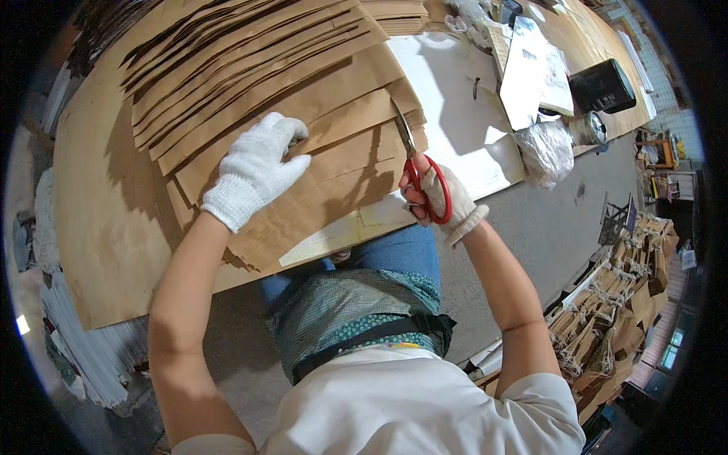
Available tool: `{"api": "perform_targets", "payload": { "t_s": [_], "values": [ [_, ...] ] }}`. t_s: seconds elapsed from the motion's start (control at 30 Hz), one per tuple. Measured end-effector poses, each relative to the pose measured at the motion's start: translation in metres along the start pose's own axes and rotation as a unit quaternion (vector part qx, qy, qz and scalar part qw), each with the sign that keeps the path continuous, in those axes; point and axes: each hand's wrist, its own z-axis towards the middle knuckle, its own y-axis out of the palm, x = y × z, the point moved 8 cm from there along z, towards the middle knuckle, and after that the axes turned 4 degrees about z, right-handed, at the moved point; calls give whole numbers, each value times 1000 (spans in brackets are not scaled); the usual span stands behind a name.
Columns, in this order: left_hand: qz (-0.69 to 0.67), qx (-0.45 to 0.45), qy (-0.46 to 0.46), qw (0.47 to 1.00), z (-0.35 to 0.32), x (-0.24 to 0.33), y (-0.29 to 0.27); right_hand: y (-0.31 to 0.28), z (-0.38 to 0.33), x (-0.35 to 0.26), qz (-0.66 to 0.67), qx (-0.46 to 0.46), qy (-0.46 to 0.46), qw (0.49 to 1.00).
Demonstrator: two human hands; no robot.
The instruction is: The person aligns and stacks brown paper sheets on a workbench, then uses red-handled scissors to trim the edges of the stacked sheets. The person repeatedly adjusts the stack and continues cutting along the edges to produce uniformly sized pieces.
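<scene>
Overlapping brown paper sheets [250, 91] lie fanned in a thick stack over the wooden table. My left hand [258, 163], in a white knitted glove, rests on the upper sheets with its fingers slightly bent and the thumb apart. In my right hand [436, 193] is a pair of scissors [432, 178] with red handles, its blades pointing away from me at the stack's right edge. The glove on that hand leaves the fingertips bare. The scissor blades look closed or nearly so, beside the paper's edge.
White board [455, 106] covers the table right of the stack. Beyond it are a black canister [603, 87], a tin can [588, 129] and a crumpled plastic bag [547, 152] at the table's edge. Tied brown bundles [614, 303] stand on the floor at right; white stacked sheets [87, 334] at left.
</scene>
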Motion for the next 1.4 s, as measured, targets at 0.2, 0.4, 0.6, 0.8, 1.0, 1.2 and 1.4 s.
{"api": "perform_targets", "payload": {
  "t_s": [0.2, 0.4, 0.6, 0.8, 1.0, 1.2, 1.4],
  "values": [
    [-140, -105, 43, 984, 17, -20, 2, 110, -24, 58, -6, -113, -31, 993],
    [-151, -156, 7, 976, 19, -16, -2, 219, -25, 74, -106, -232, 24, 966],
    [-55, -58, 19, 997, 29, -34, -7, 216, -29, 70, -74, -205, 132, 967],
    [131, 256, 27, 957, 36, -31, -87, 140, -47, 39, 22, -150, 113, 982],
    [104, 17, 34, 994, 4, -2, -1, 115, -42, 15, 219, -200, 84, 951],
    [123, 34, -56, 990, 2, 11, 4, 105, -33, 1, 132, -231, 31, 963],
    [41, 12, -41, 998, 4, -1, 3, 37, -27, 18, 25, -101, 41, 994]
  ]
}}
